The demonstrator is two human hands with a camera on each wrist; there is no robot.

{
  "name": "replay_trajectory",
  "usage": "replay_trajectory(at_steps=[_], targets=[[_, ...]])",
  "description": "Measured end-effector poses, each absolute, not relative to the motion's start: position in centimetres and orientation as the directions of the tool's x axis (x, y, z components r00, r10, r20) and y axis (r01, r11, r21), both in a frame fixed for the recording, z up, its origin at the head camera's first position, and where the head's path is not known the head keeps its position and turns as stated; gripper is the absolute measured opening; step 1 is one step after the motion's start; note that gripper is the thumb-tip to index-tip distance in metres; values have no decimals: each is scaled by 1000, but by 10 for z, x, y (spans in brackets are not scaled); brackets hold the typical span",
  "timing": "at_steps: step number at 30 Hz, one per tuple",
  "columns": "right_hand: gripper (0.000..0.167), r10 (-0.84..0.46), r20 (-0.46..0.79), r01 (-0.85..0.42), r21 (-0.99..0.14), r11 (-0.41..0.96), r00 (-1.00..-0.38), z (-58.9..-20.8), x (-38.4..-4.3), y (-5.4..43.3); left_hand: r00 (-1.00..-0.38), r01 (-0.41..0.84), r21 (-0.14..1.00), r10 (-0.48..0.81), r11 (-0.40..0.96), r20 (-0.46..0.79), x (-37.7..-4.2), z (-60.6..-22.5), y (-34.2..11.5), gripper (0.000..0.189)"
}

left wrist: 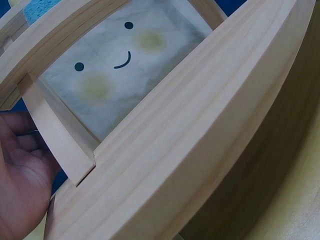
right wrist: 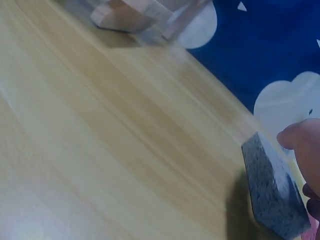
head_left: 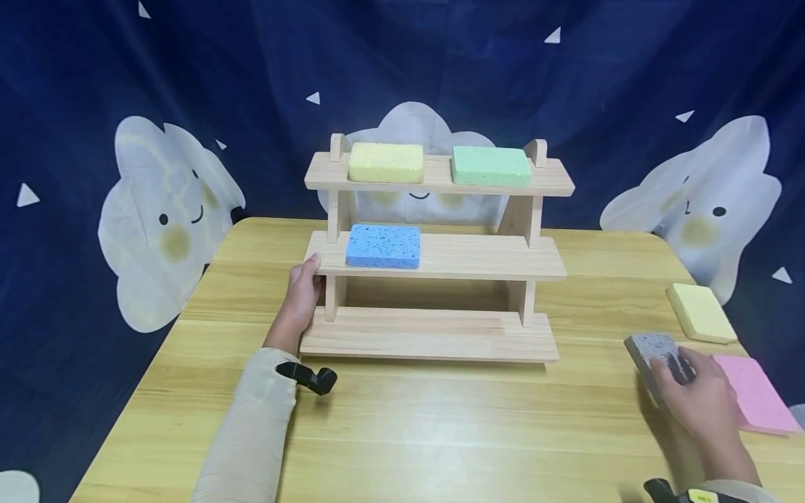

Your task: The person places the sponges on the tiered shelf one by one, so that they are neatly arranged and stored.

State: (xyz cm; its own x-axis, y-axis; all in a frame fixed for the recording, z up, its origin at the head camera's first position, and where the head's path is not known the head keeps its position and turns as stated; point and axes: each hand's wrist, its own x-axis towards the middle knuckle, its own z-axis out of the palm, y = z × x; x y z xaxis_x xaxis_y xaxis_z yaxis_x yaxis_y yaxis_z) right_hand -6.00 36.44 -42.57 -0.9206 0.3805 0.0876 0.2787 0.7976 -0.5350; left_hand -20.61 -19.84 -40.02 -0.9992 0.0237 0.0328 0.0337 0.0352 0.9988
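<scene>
A three-tier wooden shelf [head_left: 434, 335] stands mid-table. My left hand [head_left: 302, 300] grips its left side at the middle tier, thumb on the board's end. In the left wrist view, the fingers curl behind an upright [left wrist: 60, 135]. On the top tier sit a yellow sponge [head_left: 386, 164] at left and a green sponge [head_left: 490, 166] at right. A speckled blue sponge [head_left: 383, 248] lies on the left of the middle tier. Off to the right, my right hand [head_left: 707, 398] pinches a grey sponge [right wrist: 272, 192], held tilted with its shadow on the table beneath.
Near the table's right edge lie a second yellow sponge [head_left: 701, 312] and a pink sponge [head_left: 755, 395], the latter partly behind the right hand. A dark blue curtain [head_left: 402, 56] with cloud faces hangs behind the wooden table [head_left: 402, 433].
</scene>
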Motion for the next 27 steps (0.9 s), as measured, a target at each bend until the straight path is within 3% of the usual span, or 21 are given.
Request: replay_trajectory(at_steps=[7,18,27], targets=[[64,371,89,281,-499,820,-924,-436,-53,375,-1000,24,999,20,29,23,-207,-401,-199,59],[81,398,-9,357,-464,811,-917,-436,-55,372,-1000,14,999,18,29,14,-207,-399,-199,59],[75,364,24,316,-449,836,-931,-430,-60,366,-999,25,999,28,41,24,-206,-401,-202,61]])
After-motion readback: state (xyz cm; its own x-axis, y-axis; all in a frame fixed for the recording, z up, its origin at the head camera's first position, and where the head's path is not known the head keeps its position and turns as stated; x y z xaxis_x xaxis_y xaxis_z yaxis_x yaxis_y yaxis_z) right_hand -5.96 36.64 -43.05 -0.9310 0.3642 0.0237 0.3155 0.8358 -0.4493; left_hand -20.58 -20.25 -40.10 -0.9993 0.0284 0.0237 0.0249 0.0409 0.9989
